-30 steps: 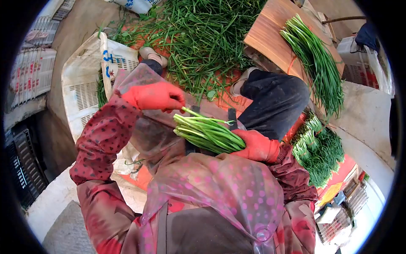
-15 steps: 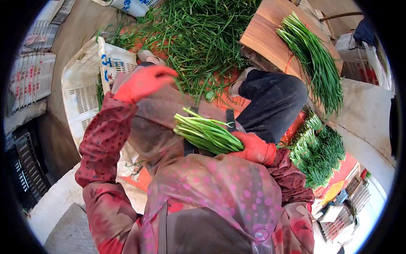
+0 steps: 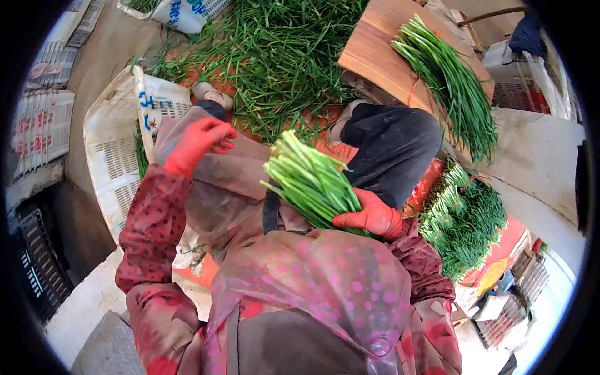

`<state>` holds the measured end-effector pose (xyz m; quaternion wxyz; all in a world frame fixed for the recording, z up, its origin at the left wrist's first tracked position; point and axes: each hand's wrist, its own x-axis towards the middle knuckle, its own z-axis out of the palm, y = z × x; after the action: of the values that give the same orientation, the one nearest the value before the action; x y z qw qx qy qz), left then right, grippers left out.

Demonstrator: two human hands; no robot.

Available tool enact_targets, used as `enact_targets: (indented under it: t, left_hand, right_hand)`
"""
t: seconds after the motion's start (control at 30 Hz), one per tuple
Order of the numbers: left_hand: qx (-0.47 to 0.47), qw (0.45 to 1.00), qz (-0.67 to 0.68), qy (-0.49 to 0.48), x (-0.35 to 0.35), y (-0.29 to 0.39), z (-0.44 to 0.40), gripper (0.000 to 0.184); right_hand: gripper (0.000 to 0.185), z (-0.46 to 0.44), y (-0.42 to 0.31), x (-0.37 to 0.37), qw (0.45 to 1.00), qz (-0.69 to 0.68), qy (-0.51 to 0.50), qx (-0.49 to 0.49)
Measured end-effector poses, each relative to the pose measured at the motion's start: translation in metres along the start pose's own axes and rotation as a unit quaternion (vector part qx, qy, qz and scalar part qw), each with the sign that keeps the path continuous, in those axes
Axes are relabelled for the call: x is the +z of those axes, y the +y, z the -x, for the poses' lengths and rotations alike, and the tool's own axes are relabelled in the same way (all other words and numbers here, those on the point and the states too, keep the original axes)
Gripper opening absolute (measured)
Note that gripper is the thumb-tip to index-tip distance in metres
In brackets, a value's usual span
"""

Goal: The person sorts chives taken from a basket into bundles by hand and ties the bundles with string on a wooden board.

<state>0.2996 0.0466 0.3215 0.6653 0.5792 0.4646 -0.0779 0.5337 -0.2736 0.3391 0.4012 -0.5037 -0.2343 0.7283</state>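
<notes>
Red gloves cover both hands. My right hand is wrapped round a bunch of green stalks, thumb across the near side. The pale stalk ends point up and to the left, over my lap; the leaf ends are hidden behind the glove and apron. My left hand hovers over the left thigh, well apart from the bunch, its fingers slightly bent and apart with nothing visible between them. Ahead, between the shoes, lies a loose heap of green stalks.
A wooden board at the upper right bears a long bunch. Tied bunches are stacked right of my knee. A white crate stands at the left, near a black crate.
My left hand has drawn back from the stalks toward the left. My right hand has tilted the bunch, so its pale ends now point more upward and show more fully.
</notes>
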Motion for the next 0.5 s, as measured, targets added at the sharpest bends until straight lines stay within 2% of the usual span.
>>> enact_targets:
  t: [0.03, 0.1, 0.17, 0.23, 0.27, 0.33, 0.37, 0.43, 0.47, 0.5]
  left_hand:
    - [0.024, 0.998, 0.054, -0.023, 0.006, 0.000, 0.010, 0.043]
    - [0.015, 0.987, 0.058, -0.151, 0.035, 0.006, 0.029, 0.060]
    - [-0.005, 0.962, 0.102, -0.254, 0.074, -0.007, 0.031, 0.069]
    - [0.015, 0.931, 0.191, -0.312, 0.110, -0.026, 0.020, 0.077]
    - [0.019, 0.931, 0.191, -0.311, 0.127, -0.023, 0.015, 0.077]
    - [0.188, 0.901, 0.279, -0.274, 0.159, -0.010, 0.003, 0.081]
    - [0.191, 0.900, 0.276, -0.278, 0.168, -0.003, -0.003, 0.081]
    - [0.193, 0.861, 0.422, -0.206, 0.174, 0.010, -0.015, 0.085]
    - [0.195, 0.862, 0.418, -0.211, 0.172, 0.014, -0.017, 0.085]
    - [0.187, 0.855, 0.438, -0.207, 0.167, 0.016, -0.019, 0.077]
  right_hand:
    - [0.055, 0.002, -0.004, -0.003, 1.000, 0.003, 0.005, -0.002]
    - [0.053, 0.004, -0.011, -0.009, 0.996, -0.088, 0.000, 0.029]
    - [0.052, 0.003, -0.012, -0.013, 0.991, -0.127, 0.002, 0.039]
    - [0.052, -0.001, -0.018, -0.010, 0.980, -0.192, 0.036, 0.039]
    - [0.054, -0.004, -0.022, -0.009, 0.976, -0.209, 0.037, 0.040]
    - [0.055, -0.015, -0.027, -0.001, 0.985, -0.158, 0.062, 0.012]
    - [0.057, -0.019, -0.029, 0.002, 0.990, -0.109, 0.086, -0.011]
    - [0.061, -0.030, -0.026, 0.003, 0.992, -0.090, 0.084, -0.011]
    - [0.059, -0.038, -0.021, 0.007, 0.993, -0.096, 0.054, -0.052]
    - [0.057, -0.044, -0.020, 0.012, 0.990, -0.101, 0.023, -0.092]
